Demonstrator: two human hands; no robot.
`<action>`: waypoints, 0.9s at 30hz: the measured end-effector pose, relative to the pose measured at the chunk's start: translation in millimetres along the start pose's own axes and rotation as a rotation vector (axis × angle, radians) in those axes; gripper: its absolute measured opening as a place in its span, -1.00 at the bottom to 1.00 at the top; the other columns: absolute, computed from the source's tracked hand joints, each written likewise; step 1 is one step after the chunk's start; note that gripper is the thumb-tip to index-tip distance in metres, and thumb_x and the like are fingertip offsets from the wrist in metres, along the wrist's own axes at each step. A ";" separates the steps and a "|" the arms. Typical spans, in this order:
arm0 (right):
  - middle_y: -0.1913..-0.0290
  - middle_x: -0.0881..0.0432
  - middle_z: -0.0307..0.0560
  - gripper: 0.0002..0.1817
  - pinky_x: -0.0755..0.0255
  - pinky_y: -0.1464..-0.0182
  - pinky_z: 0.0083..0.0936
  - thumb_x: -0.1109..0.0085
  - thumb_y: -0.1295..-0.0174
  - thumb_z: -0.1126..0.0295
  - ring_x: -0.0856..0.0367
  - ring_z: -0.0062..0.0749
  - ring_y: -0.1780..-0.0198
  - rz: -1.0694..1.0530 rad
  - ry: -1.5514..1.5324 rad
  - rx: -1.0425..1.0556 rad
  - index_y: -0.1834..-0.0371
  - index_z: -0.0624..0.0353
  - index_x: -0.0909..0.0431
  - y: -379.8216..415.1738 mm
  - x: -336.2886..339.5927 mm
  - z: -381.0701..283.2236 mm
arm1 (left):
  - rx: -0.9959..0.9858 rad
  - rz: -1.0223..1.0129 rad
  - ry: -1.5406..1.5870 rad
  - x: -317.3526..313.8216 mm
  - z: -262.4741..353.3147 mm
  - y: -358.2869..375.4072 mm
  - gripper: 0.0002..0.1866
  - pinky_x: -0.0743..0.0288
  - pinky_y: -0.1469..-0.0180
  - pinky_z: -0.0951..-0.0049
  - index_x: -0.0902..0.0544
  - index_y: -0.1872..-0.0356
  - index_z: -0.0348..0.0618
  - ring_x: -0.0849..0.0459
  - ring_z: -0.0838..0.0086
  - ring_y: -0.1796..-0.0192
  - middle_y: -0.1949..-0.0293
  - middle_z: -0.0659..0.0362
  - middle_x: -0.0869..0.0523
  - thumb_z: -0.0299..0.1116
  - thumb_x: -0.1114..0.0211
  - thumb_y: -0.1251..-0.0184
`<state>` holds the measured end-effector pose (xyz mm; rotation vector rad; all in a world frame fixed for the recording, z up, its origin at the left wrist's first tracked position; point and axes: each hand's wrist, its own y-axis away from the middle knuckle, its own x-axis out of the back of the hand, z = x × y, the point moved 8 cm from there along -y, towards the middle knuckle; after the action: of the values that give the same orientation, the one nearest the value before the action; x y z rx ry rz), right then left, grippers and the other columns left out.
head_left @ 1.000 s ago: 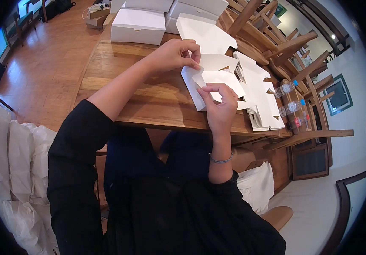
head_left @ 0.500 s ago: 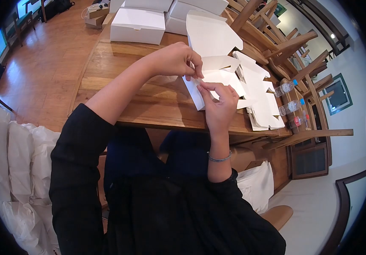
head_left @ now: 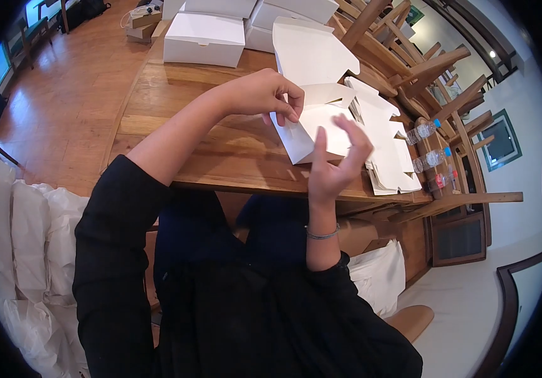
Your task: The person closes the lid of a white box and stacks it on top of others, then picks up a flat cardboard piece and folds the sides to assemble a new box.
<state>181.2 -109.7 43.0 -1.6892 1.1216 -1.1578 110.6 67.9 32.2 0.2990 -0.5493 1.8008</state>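
A white cardboard box stands on the wooden table in front of me, its lid folded up and back. My left hand has its fingers closed in a pinch on the upper edge of the box's left wall. Over the box's near right corner, my right hand is off the cardboard. Its thumb and fingers are apart, the fingertips a little smeared by motion. Just right of the box lies a stack of flat white box blanks, with cut tabs along the edges.
Closed white boxes are piled at the table's far side. Two clear bottles with blue caps stand at the right, near upturned wooden chairs. White plastic-wrapped bundles sit on the left.
My right hand has let go of the box edge and opened, moving slightly right. The near side of the box now stands folded up. My left hand stays at the left wall.
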 end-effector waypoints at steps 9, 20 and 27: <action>-0.60 -0.24 0.14 -0.20 0.09 -0.65 0.03 -0.45 -0.28 0.39 0.01 0.10 -0.66 0.056 0.109 -0.532 -0.56 0.17 -0.26 11.1 39.7 103.6 | 0.039 0.014 0.007 13.1 -8.9 0.6 -0.94 -0.69 0.15 0.52 -0.77 0.23 -0.16 -0.76 0.60 0.23 0.34 0.25 -0.80 -0.43 -0.44 -0.38; -0.65 -0.04 0.32 -0.08 -0.02 -0.62 -0.10 -0.41 -0.29 0.40 -0.12 0.01 -0.64 0.108 -0.307 -0.822 -0.67 0.12 -0.09 26.1 36.3 153.8 | 0.085 0.002 0.110 6.4 -17.4 -3.0 -0.80 -0.64 0.07 0.51 -0.73 0.28 -0.16 -0.69 0.63 0.19 0.34 0.32 -0.73 -0.25 -0.47 -0.46; -0.62 -0.06 0.25 -0.06 -0.20 -0.53 -0.14 -0.38 -0.30 0.42 -0.29 -0.03 -0.52 0.148 -0.569 -0.992 -0.68 0.11 -0.01 29.8 33.9 150.1 | 0.050 -0.025 0.108 3.6 -19.4 -5.8 -0.84 -0.56 0.20 0.52 -0.70 0.17 -0.14 -0.64 0.66 0.24 0.32 0.32 -0.69 -0.28 -0.43 -0.49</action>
<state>324.1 -132.9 -17.2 -2.3716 1.4944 0.0896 116.4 82.0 18.5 0.2403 -0.4226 1.7967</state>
